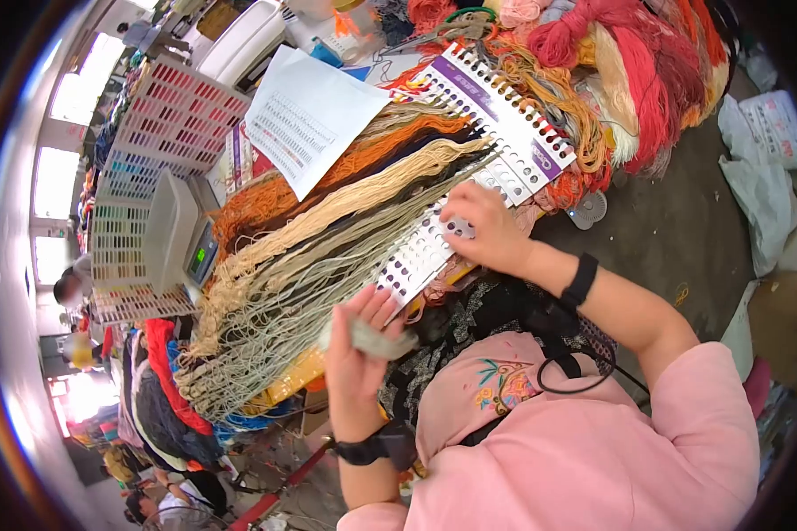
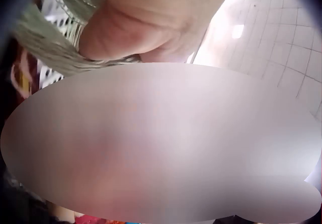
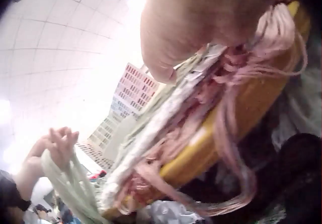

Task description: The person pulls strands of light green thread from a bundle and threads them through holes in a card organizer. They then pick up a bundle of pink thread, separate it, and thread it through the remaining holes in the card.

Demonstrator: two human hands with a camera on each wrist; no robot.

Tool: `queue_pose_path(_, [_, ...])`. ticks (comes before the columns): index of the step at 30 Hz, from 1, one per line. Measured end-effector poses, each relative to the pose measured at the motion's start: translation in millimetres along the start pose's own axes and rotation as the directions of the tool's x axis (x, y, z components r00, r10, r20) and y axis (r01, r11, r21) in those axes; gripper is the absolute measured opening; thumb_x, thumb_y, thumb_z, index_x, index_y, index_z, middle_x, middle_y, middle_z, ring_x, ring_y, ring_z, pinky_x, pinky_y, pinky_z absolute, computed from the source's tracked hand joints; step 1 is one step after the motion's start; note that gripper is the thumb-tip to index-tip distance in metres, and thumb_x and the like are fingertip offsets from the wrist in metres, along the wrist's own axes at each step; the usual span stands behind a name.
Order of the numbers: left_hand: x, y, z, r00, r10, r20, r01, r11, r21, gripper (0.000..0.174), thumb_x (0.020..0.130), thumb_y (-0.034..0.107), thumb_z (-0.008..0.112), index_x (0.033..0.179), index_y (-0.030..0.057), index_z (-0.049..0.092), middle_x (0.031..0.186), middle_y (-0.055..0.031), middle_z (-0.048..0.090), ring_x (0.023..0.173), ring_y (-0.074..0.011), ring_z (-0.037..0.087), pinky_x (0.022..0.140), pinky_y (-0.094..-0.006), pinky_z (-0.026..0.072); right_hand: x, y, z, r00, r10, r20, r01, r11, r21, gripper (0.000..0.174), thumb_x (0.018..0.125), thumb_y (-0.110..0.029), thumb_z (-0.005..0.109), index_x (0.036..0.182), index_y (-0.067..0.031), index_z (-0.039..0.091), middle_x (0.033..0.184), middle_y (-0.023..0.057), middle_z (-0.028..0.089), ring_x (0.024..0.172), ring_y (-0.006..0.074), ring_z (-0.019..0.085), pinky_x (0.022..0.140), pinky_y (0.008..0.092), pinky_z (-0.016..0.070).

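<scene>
A pale grey-green skein of thread passes across my left hand, which holds it under the thumb. In the left wrist view the thumb presses over the thread strands; a large blur covers the area below. The left fingertips reach the lower end of a long white card with punched holes. Farther up that card, my right hand grips it with bent fingers and thumb. Many thread hanks lie beside the card, including grey-green, cream and orange ones.
A white printed sheet lies over the hanks. Beyond stand a scale and colour-swatch boards. Purple-banded punched cards and red and pink yarn lie at the far end. Pink strands hang over the yellow table edge.
</scene>
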State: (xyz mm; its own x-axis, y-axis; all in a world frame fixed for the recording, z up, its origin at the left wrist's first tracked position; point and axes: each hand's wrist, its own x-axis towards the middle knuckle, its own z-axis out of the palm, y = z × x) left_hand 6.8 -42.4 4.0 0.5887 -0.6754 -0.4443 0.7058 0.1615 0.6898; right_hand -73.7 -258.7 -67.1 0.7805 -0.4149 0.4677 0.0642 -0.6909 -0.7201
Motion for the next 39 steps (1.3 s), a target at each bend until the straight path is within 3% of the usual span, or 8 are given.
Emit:
queue_pose_path(4, [11.8, -16.4, 35.6, 0.993, -0.011, 0.120, 0.015, 0.999, -0.033, 0.058, 0.088, 0.044, 0.024, 0.118, -0.0047, 0.034, 0.113, -0.0160, 0.045, 0.105, -0.0233, 0.044, 0.087, -0.0374, 0.0390, -9.2, -52.9, 2.1, 0.865, 0.244, 0.439, -0.492, 0.586, 0.644, 0.008, 0.073, -0.008, 0.058, 0.074, -0.0003, 0.056, 0.072, 0.0012, 0.052, 0.057, 0.0070, 0.051, 0.051, 0.0177, 0.0402])
queue_pose_path(10, [5.9, -12.3, 41.4, 0.985, -0.056, 0.162, 0.059, 0.998, -0.011, 0.066, 0.087, 0.049, 0.018, 0.118, -0.0072, 0.033, 0.110, -0.0184, 0.047, 0.098, -0.0244, 0.050, 0.082, -0.0335, 0.0434, 0.0, -82.3, -6.4, 0.683, 0.300, 0.666, -0.729, 0.225, 0.647, 0.008, 0.073, -0.004, 0.053, 0.072, 0.0033, 0.056, 0.062, 0.0043, 0.055, 0.050, 0.0059, 0.048, 0.046, 0.0179, 0.0377])
queue_pose_path(19, [7.7, -21.7, 37.7, 0.982, -0.064, 0.178, 0.083, 0.991, -0.104, 0.061, 0.088, 0.046, 0.020, 0.116, -0.0061, 0.037, 0.104, -0.0171, 0.050, 0.092, -0.0231, 0.052, 0.079, -0.0354, 0.0444, -3.3, -83.4, -5.8, 0.673, 0.243, 0.699, -0.723, 0.417, 0.551, 0.008, 0.073, -0.002, 0.052, 0.072, 0.0025, 0.058, 0.066, 0.0028, 0.056, 0.053, 0.0052, 0.049, 0.045, 0.0165, 0.0374])
queue_pose_path(25, [6.3, -32.6, 28.2, 0.999, -0.042, 0.029, 0.044, 0.995, -0.085, 0.034, 0.088, 0.028, 0.039, 0.100, -0.0022, 0.049, 0.096, -0.0121, 0.053, 0.084, -0.0200, 0.055, 0.075, -0.0329, 0.0457, -10.2, -76.1, -4.8, 0.806, 0.279, 0.522, -0.584, 0.235, 0.777, 0.008, 0.072, 0.001, 0.049, 0.070, 0.0046, 0.055, 0.099, 0.0127, 0.051, 0.061, 0.0077, 0.052, 0.044, 0.0168, 0.0380])
queue_pose_path(30, [13.0, -29.1, -21.4, 0.996, -0.041, 0.075, 0.074, 0.852, -0.519, 0.025, 0.087, 0.022, 0.041, 0.075, 0.0020, 0.050, 0.076, -0.0061, 0.054, 0.048, -0.0047, 0.043, 0.044, -0.0170, 0.0370, 1.7, -52.6, -45.0, 0.799, 0.092, 0.595, -0.524, -0.379, 0.763, 0.006, 0.074, -0.002, 0.047, 0.074, 0.0024, 0.052, 0.101, 0.0170, 0.050, 0.057, 0.0099, 0.050, 0.041, 0.0172, 0.0393])
queue_pose_path(32, [5.3, -17.8, -52.2, 0.990, 0.063, 0.125, 0.051, 0.669, -0.742, 0.028, 0.089, 0.021, 0.034, 0.077, 0.0024, 0.051, 0.071, -0.0056, 0.057, 0.039, -0.0015, 0.037, 0.036, -0.0141, 0.0302, 8.2, -42.5, -70.5, 0.798, 0.199, 0.569, -0.489, -0.336, 0.805, 0.006, 0.074, -0.001, 0.049, 0.072, 0.0017, 0.054, 0.094, 0.0144, 0.052, 0.055, 0.0093, 0.049, 0.040, 0.0171, 0.0386])
queue_pose_path(36, [-5.8, -31.8, -32.7, 0.993, -0.001, 0.116, 0.026, 0.977, -0.211, 0.025, 0.086, 0.022, 0.043, 0.084, 0.0000, 0.055, 0.076, -0.0075, 0.059, 0.040, -0.0027, 0.035, 0.039, -0.0154, 0.0310, 12.1, -61.0, -69.9, 0.765, 0.288, 0.576, -0.643, 0.397, 0.656, 0.002, 0.070, 0.001, 0.056, 0.069, 0.0018, 0.057, 0.074, 0.0046, 0.052, 0.057, 0.0080, 0.049, 0.043, 0.0192, 0.0380])
queue_pose_path(39, [-6.4, -43.8, 38.0, 0.996, -0.089, -0.021, 0.087, 0.994, -0.060, 0.019, 0.082, 0.018, 0.050, 0.086, 0.0008, 0.057, 0.064, -0.0008, 0.052, 0.048, -0.0047, 0.036, 0.044, -0.0179, 0.0312, 1.2, -74.3, -36.1, 0.891, 0.077, 0.447, -0.325, 0.795, 0.512, 0.002, 0.067, 0.001, 0.058, 0.069, 0.0009, 0.058, 0.074, 0.0017, 0.050, 0.053, 0.0057, 0.044, 0.045, 0.0177, 0.0339])
